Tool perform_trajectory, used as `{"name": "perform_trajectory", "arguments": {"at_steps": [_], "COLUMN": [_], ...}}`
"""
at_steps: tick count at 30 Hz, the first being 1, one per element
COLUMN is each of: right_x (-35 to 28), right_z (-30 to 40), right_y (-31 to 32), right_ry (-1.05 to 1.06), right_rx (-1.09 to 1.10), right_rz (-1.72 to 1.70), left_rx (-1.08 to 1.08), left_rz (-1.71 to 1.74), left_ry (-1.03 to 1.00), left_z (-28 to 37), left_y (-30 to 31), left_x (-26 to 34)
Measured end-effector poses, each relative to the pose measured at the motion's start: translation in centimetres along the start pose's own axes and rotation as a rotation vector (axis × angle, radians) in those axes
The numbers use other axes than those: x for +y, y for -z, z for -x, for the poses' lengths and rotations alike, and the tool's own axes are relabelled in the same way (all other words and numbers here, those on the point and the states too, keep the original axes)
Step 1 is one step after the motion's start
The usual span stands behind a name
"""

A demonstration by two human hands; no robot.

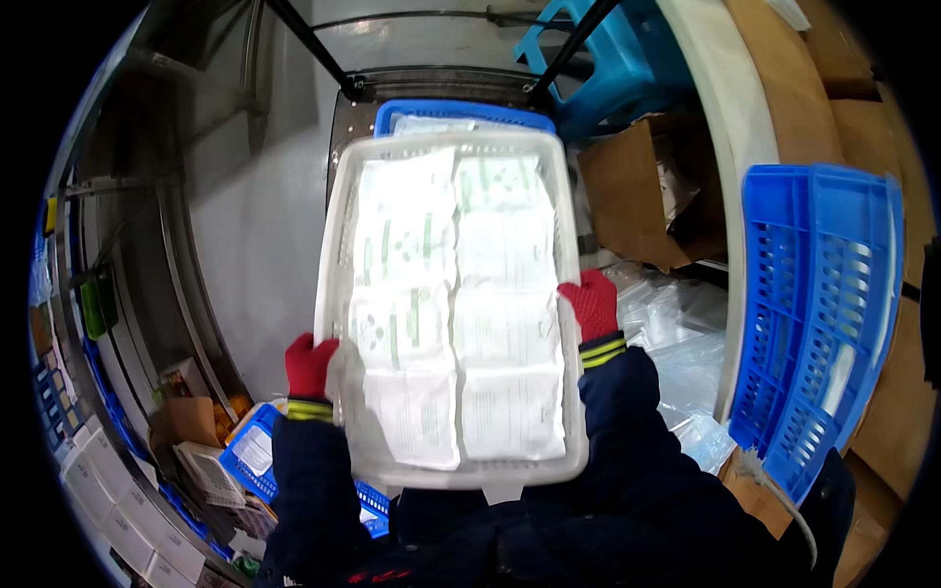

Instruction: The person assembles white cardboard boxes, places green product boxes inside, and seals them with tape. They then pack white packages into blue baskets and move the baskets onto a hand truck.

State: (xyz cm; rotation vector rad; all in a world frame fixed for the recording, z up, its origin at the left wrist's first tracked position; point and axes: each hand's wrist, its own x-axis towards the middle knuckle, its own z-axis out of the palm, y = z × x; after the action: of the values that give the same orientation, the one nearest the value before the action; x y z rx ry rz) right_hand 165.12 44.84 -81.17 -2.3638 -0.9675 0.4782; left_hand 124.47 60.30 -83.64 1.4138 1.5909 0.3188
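Observation:
Between my hands is a white plastic crate (450,476), held by its two long sides in front of my body. Flat white packets (507,323) with green and grey print lie inside it in two columns. My left hand (309,365), in a red knitted glove, grips the left rim with the thumb on top. On the opposite rim, a little farther from me, is my right hand (592,303), gloved the same way. A blue plastic crate (470,110) with similar packets shows past the far end of the white one, on a dark cart platform (353,126); the white crate hides most of it.
Two blue crates (812,309) stand on edge at the right. Nearer lie clear plastic bags (680,367) and an open cardboard box (625,191). A turquoise plastic stool (617,66) sits behind the cart's black frame (312,40). At lower left are white boxes (140,514) and a blue basket (253,448).

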Motion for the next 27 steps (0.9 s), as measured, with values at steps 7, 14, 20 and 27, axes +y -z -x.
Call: {"name": "perform_trajectory", "arguments": {"at_steps": [7, 14, 20, 27], "right_x": [-11.0, -14.2, -15.4, -16.2], "right_z": [8.0, 10.0, 15.7, 22.3], "right_y": [8.8, 13.3, 17.5, 22.6], "right_ry": [-0.204, 0.103, 0.276, 0.274], "right_rx": [-0.098, 0.105, 0.399, 0.758], "right_rz": [-0.482, -0.463, -0.471, -0.548], "left_rx": [-0.087, 0.067, -0.024, -0.241], "left_rz": [0.112, 0.317, 0.539, 0.363], "left_ry": [0.132, -0.079, -0.413, -0.81], "left_z": [11.5, 12.5, 11.5, 10.2], "left_y": [11.1, 11.5, 10.5, 14.0], "left_x": [5.5, 3.4, 7.8, 20.1]}}
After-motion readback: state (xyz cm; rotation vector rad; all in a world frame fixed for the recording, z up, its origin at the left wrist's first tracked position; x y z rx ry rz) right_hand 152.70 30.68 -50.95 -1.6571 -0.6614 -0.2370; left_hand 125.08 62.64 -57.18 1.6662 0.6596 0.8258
